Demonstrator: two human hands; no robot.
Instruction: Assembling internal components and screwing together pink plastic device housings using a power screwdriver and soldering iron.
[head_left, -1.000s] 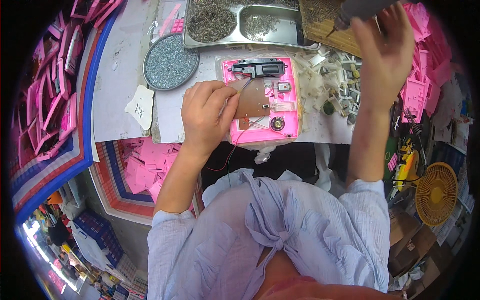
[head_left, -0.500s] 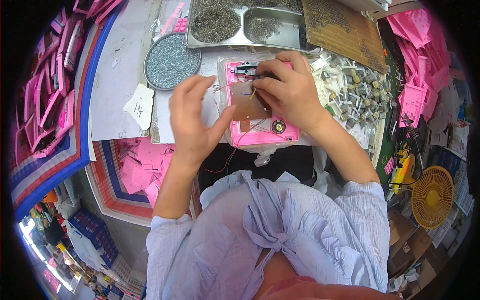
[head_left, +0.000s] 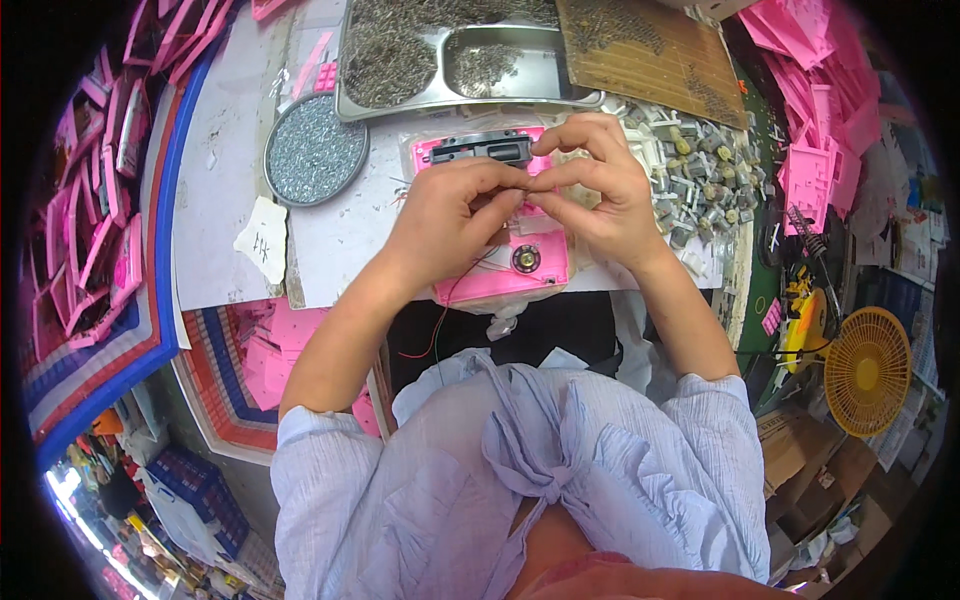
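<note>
Head view: left hand (head_left: 450, 220) and right hand (head_left: 605, 195) were fingertip to fingertip over the middle of an open pink plastic casing (head_left: 555, 252), which lay on the white-covered counter (head_left: 215, 210). Each grip was curled as in a pinch; could not tell if closed on anything. Long black plastic module (head_left: 485, 147) sat at casing's far end, round dark-rimmed speaker (head_left: 525, 259) at near end. Round grey dish (head_left: 318, 204) of small silvery parts stood to the left.

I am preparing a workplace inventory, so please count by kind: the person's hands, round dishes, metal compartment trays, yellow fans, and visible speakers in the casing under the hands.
Left hand and right hand: 2
Round dish: 1
Metal compartment tray: 1
Yellow fan: 1
Round speaker in the pink casing: 1
Total: 6
</note>
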